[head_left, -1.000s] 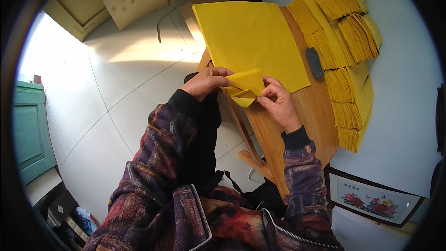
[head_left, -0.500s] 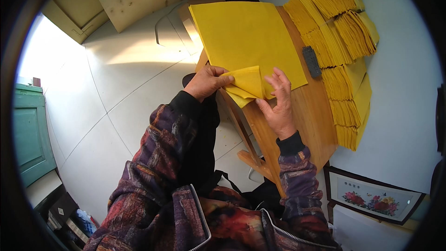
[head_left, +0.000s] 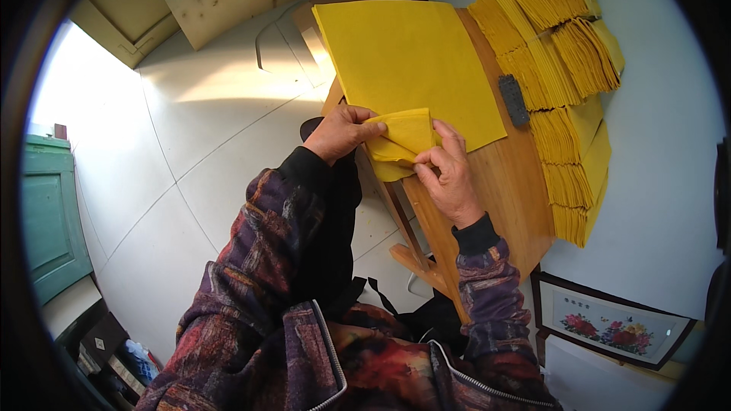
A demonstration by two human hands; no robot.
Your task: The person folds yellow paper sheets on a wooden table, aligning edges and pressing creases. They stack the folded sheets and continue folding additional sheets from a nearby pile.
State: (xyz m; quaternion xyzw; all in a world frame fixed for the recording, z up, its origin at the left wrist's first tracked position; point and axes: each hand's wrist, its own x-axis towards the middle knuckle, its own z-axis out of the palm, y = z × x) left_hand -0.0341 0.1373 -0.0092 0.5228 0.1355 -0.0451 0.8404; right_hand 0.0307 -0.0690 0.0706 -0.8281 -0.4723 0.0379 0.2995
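A folded yellow sheet of paper is held up over the near left edge of the wooden table, its layers slightly parted. My left hand pinches its left corner between thumb and fingers. At its right edge my right hand has closed, thumb and bent index finger on the lower corner and the other fingers beside the upper part. Just beyond the hands, a flat stack of large yellow sheets lies on the table. A dark grey rough block rests at the stack's right side.
Several bundles of folded yellow paper are piled along the right, by the white wall. The wooden table extends toward me. A framed flower picture stands at lower right. On the left are a tiled floor and a green cabinet.
My right hand has gone from spread fingers to closing on the folded paper's right edge. The paper's lower flap has shifted a little. My left hand keeps its pinch.
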